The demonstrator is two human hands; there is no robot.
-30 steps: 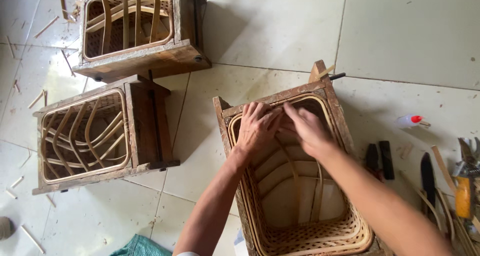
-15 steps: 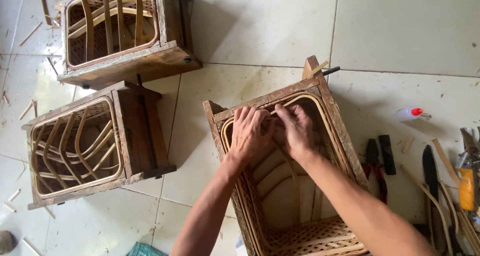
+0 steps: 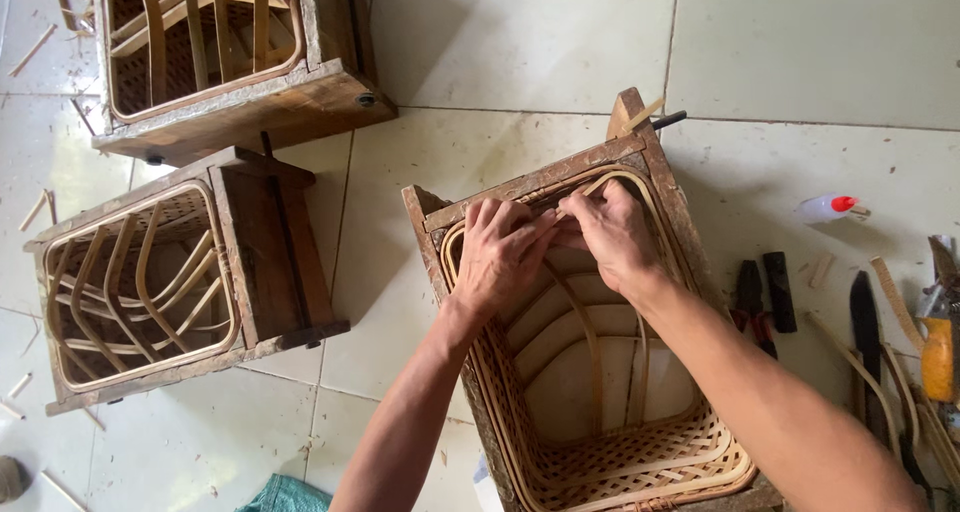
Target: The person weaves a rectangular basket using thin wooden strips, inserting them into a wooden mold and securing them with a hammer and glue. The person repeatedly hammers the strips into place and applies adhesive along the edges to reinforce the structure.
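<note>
A woven rattan basket [image 3: 640,462] sits inside a square wooden mould frame [image 3: 520,187] on the tiled floor. My left hand [image 3: 500,252] and my right hand [image 3: 615,234] press side by side on the far inner rim of the basket. Both pinch a thin bent rattan strip [image 3: 585,342] that curves down into the basket. Fingers of both hands are curled over the rim.
Two more wooden moulds with rattan baskets lie at the left [image 3: 140,292] and the top left [image 3: 215,57]. At the right lie pliers [image 3: 750,297], a knife [image 3: 865,317], rattan strips, a yellow-handled tool [image 3: 940,357] and a small glue bottle [image 3: 825,208]. Scraps litter the floor.
My hands have drawn closer together on the far rim. The view has shifted a little, so the moulds sit more to the left.
</note>
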